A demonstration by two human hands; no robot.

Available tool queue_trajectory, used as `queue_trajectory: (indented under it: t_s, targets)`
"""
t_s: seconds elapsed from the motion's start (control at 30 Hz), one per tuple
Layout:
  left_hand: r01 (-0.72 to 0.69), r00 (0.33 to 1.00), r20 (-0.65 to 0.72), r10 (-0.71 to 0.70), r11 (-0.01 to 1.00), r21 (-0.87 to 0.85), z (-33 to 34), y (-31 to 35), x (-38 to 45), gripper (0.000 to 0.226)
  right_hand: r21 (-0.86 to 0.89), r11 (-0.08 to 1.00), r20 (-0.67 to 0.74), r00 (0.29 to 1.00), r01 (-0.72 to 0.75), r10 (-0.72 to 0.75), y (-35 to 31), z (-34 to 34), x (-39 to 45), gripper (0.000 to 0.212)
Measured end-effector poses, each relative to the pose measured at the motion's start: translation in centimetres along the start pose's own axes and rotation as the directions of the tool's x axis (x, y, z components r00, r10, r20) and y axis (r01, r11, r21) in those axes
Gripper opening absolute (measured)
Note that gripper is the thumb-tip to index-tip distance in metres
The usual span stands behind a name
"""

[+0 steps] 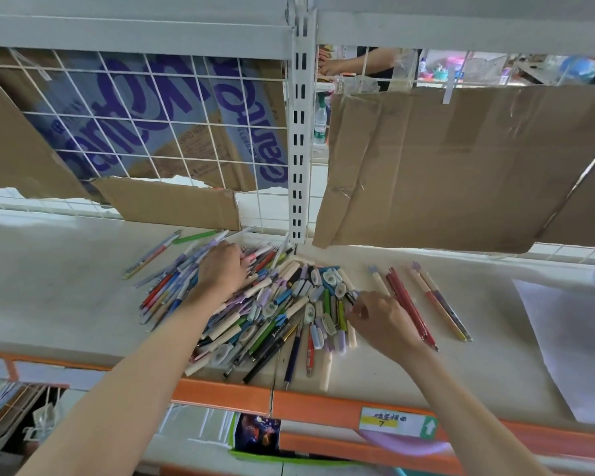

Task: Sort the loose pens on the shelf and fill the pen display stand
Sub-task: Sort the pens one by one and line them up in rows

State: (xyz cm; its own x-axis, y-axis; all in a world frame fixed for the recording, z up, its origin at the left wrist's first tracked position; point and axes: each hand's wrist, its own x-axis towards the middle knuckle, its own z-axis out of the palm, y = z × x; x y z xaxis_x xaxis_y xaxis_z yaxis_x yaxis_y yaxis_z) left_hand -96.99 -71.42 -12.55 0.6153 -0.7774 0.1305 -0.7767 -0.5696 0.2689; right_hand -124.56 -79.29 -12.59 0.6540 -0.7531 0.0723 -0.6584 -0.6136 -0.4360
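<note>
White shelf carries a pen pile. Left hand rests flat, fingers relaxed; right hand pinches one pen.

- One view only, from the person's head, facing forward and down onto the shelf.
- It sits close: both forearms reach in from the bottom edge toward the pens at centre.
- Wide-angle, so the upright and grid behind bend outward.
</note>
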Motion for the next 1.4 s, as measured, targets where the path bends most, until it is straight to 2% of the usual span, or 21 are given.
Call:
queue_trajectory:
  t_s: [0.1,0.23,0.3,0.37,0.4,0.43,0.47,0.5,0.53,0.6,0.67,0.73,0.9,1.03,1.13,1.4]
  targets:
    - [-0.001,1.000,0.006,0.001,1.000,-0.030,-0.5,-0.2,-0.6,0.025,-0.036,0.995,0.032,0.995,-0.090,0.091,-0.4,0.2,0.1,0.029]
    - [-0.083,0.988,-0.141,0.066,0.989,-0.122,-1.8,0.4,-2.5,0.018,-0.052,0.984,0.109,0.978,-0.173,0.177,-0.6,-0.3,0.3,0.031]
    - [-0.114,0.989,-0.125,0.084,0.961,-0.253,-2.7,1.5,-4.1,0.015,0.114,0.973,0.103,0.976,-0.201,0.189,-0.6,-0.5,0.3,0.021]
    - [-0.165,0.985,-0.013,0.171,0.924,-0.344,-3.2,2.7,-6.1,0.009,0.357,0.913,0.025,0.979,-0.197,0.202,-0.8,-0.8,0.4,0.014]
    - [-0.199,0.972,0.039,0.230,0.905,-0.376,-3.2,3.3,-7.1,0.007,0.509,0.840,-0.004,0.976,-0.185,0.217,-1.0,-1.0,0.5,0.012]
    - [-0.227,0.957,0.074,0.279,0.886,-0.404,-3.1,3.8,-8.0,0.006,0.680,0.713,-0.006,0.971,-0.171,0.239,-1.3,-1.2,0.5,0.010]
    - [-0.245,0.946,0.091,0.312,0.868,-0.433,-3.0,4.2,-8.8,0.007,0.827,0.541,0.013,0.968,-0.152,0.252,-1.6,-1.5,0.6,0.007]
    - [-0.251,0.939,0.096,0.331,0.848,-0.467,-3.0,4.5,-9.4,0.009,0.914,0.382,0.037,0.966,-0.135,0.255,-1.8,-1.7,0.7,0.002]
    - [-0.250,0.936,0.092,0.339,0.827,-0.504,-2.9,4.7,-9.8,0.011,0.954,0.274,0.047,0.964,-0.121,0.260,-2.0,-1.9,0.8,0.004]
    - [-0.244,0.937,0.078,0.341,0.797,-0.552,-2.8,5.0,-10.5,0.021,0.984,0.159,0.042,0.966,-0.085,0.256,-2.3,-2.2,0.8,0.008]
    - [-0.262,0.935,0.053,0.351,0.784,-0.563,-2.9,5.2,-10.9,0.041,0.997,0.063,0.032,0.970,-0.048,0.241,-2.6,-2.5,0.9,0.012]
    - [-0.259,0.937,0.044,0.347,0.774,-0.578,-3.0,5.3,-11.0,0.049,0.999,0.004,0.035,0.974,-0.037,0.223,-2.9,-2.8,0.8,0.013]
    - [-0.245,0.942,0.035,0.333,0.756,-0.607,-3.1,5.4,-10.9,0.036,0.997,-0.064,0.063,0.976,-0.051,0.210,-3.3,-2.9,0.8,0.012]
    - [-0.251,0.938,0.028,0.346,0.731,-0.634,-2.8,6.2,-11.0,0.014,0.997,-0.035,0.073,0.986,-0.069,0.152,-4.2,-2.4,0.4,0.013]
    - [-0.239,0.955,-0.024,0.297,0.715,-0.657,-2.5,7.2,-11.1,0.017,0.997,-0.009,0.071,0.990,-0.070,0.122,-5.6,-1.4,0.0,0.013]
    - [-0.306,0.952,-0.167,0.257,0.800,-0.516,-1.4,8.2,-11.7,0.020,0.996,0.079,0.024,0.961,-0.048,0.275,-6.7,-0.3,0.1,0.017]
